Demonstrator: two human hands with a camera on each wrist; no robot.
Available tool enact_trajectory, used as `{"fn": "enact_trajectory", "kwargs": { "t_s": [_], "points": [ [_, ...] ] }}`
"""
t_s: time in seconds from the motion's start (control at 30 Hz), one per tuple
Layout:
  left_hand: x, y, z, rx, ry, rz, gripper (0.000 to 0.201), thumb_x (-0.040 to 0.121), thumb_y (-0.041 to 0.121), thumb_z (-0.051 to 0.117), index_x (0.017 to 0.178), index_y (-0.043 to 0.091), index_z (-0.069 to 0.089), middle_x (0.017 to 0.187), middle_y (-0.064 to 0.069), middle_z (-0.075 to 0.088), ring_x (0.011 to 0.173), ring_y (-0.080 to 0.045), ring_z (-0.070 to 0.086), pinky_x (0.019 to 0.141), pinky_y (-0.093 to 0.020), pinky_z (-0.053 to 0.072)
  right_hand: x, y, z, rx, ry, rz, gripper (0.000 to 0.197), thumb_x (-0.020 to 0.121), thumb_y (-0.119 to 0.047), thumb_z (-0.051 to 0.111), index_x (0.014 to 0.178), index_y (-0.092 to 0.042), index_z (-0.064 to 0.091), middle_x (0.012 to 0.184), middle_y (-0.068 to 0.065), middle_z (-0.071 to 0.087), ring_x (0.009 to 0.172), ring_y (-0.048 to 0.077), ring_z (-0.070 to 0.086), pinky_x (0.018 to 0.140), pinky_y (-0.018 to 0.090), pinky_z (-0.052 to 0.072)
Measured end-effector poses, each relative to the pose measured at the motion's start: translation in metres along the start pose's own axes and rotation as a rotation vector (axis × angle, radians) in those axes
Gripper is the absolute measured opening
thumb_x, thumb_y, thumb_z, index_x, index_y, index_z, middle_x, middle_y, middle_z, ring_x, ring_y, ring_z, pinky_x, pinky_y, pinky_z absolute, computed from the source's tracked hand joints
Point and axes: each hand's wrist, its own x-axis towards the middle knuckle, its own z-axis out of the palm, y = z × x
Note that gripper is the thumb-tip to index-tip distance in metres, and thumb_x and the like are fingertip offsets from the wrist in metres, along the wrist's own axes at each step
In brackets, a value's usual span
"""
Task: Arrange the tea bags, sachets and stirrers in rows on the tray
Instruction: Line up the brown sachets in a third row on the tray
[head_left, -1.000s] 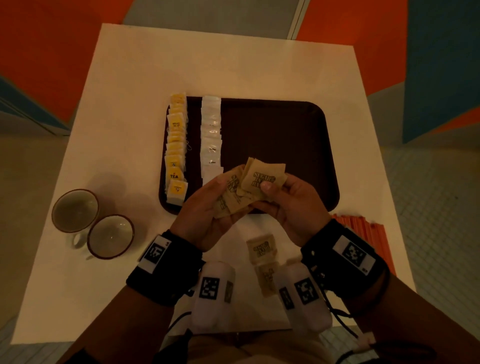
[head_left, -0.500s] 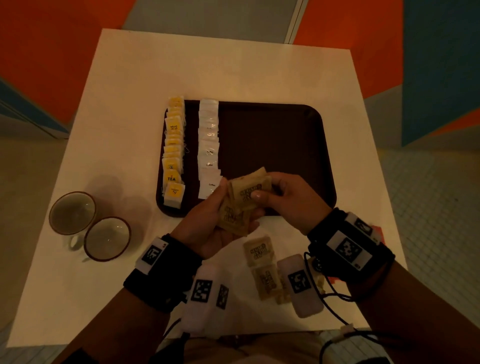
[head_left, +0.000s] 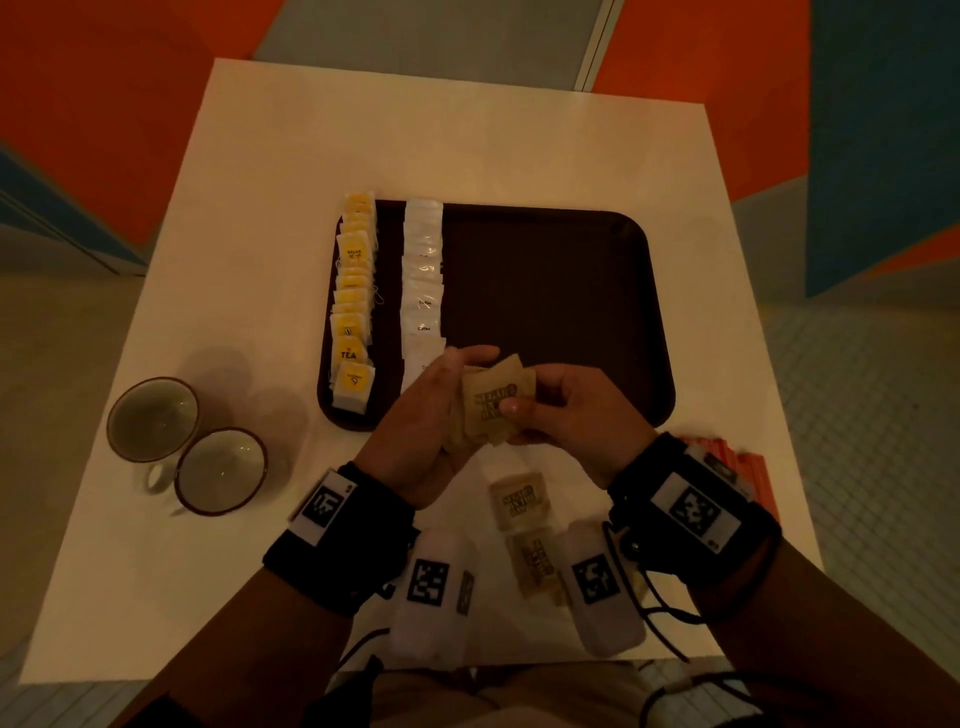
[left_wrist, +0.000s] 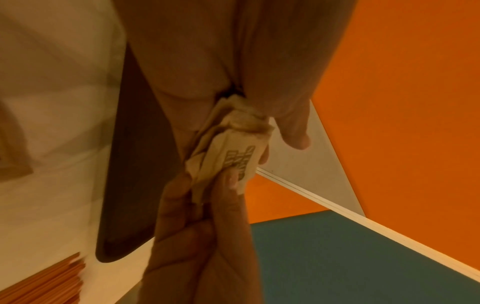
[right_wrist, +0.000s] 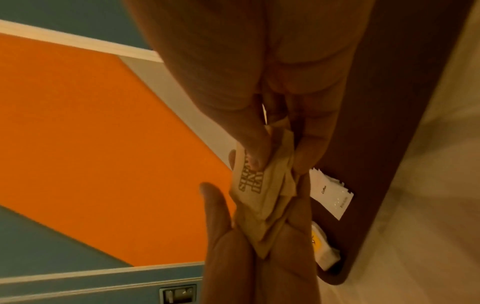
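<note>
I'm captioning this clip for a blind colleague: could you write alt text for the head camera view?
Both hands, the left hand and the right hand, hold a bunch of brown sugar sachets over the near edge of a dark tray, which carries a row of yellow tea bags and a row of white sachets.

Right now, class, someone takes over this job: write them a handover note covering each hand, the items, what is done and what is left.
Left hand holds a bunch of brown sachets; right hand pinches the top one.
Tray: tea bags in one row, white sachets in a second. Both look done.
Left: a brown-sachet row, including two more brown sachets on the table, then the orange stirrers by the right wrist.
</note>
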Motion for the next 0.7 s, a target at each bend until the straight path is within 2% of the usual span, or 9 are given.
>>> {"fn": "enact_trajectory", "kwargs": {
  "t_s": [0.1, 0.17, 0.23, 0.33, 0.47, 0.57, 0.7],
  "points": [
    [0.002, -0.002, 0.0, -0.04, 0.066, 0.06, 0.027, 0.097, 0.032, 0.032, 0.104, 0.019, 0.055, 0.097, -0.008, 0.064, 0.083, -0.019, 0.064, 0.066, -0.03, 0.055, 0.001, 0.001, 0.004, 0.05, 0.038, -0.02, 0.016, 0.084, -0.003, 0.06, 0.1, -0.004, 0.063, 0.099, 0.014, 0.068, 0.086, 0.022, 0.068, 0.07, 0.029, 0.059],
    [0.003, -0.002, -0.003, -0.106, 0.082, 0.075, 0.026, 0.098, 0.029, 0.032, 0.105, 0.017, 0.053, 0.1, -0.011, 0.066, 0.089, -0.023, 0.065, 0.073, -0.035, 0.056, 0.001, 0.003, 0.003, 0.202, 0.041, 0.02, 0.016, 0.086, -0.003, 0.058, 0.101, -0.004, 0.063, 0.1, 0.013, 0.068, 0.087, 0.021, 0.068, 0.068, 0.029, 0.059],
    [0.004, 0.0, -0.006, -0.196, 0.085, 0.097, 0.026, 0.097, 0.027, 0.032, 0.103, 0.016, 0.054, 0.097, -0.009, 0.069, 0.088, -0.023, 0.068, 0.073, -0.036, 0.057, 0.002, 0.004, 0.001, 0.384, 0.023, 0.088, 0.018, 0.089, -0.004, 0.053, 0.105, -0.004, 0.062, 0.102, 0.013, 0.067, 0.089, 0.021, 0.067, 0.067, 0.027, 0.059],
    [0.005, 0.003, -0.007, -0.255, 0.051, 0.117, 0.026, 0.094, 0.03, 0.034, 0.103, 0.016, 0.054, 0.097, -0.008, 0.069, 0.088, -0.022, 0.068, 0.073, -0.035, 0.059, 0.0, 0.005, -0.002, 0.489, -0.015, 0.122, 0.021, 0.091, -0.005, 0.048, 0.108, -0.005, 0.061, 0.102, 0.012, 0.067, 0.088, 0.02, 0.067, 0.068, 0.026, 0.059],
    [0.006, 0.003, -0.004, -0.187, 0.063, 0.12, 0.028, 0.097, 0.031, 0.031, 0.105, 0.017, 0.054, 0.1, -0.009, 0.067, 0.089, -0.022, 0.067, 0.076, -0.034, 0.057, 0.001, 0.006, 0.002, 0.494, -0.015, 0.093, 0.019, 0.091, -0.004, 0.049, 0.103, -0.007, 0.063, 0.1, 0.01, 0.068, 0.086, 0.017, 0.068, 0.068, 0.025, 0.059],
    [0.008, 0.004, -0.005, -0.207, 0.074, 0.131, 0.031, 0.089, 0.041, 0.036, 0.101, 0.02, 0.056, 0.092, -0.004, 0.069, 0.086, -0.018, 0.067, 0.076, -0.033, 0.056, 0.002, 0.003, -0.001, 0.566, -0.026, 0.087, 0.021, 0.091, -0.005, 0.047, 0.107, -0.006, 0.061, 0.101, 0.01, 0.067, 0.087, 0.017, 0.067, 0.066, 0.024, 0.058],
    [0.011, 0.005, -0.012, -0.21, 0.116, 0.152, 0.044, 0.093, 0.05, 0.025, 0.096, 0.021, 0.059, 0.087, -0.002, 0.071, 0.085, -0.017, 0.068, 0.075, -0.036, 0.056, -0.002, 0.001, -0.005, 0.579, -0.088, 0.086, 0.022, 0.091, -0.005, 0.045, 0.106, -0.009, 0.061, 0.098, 0.007, 0.069, 0.084, 0.015, 0.069, 0.068, 0.024, 0.058]
  ]
}}
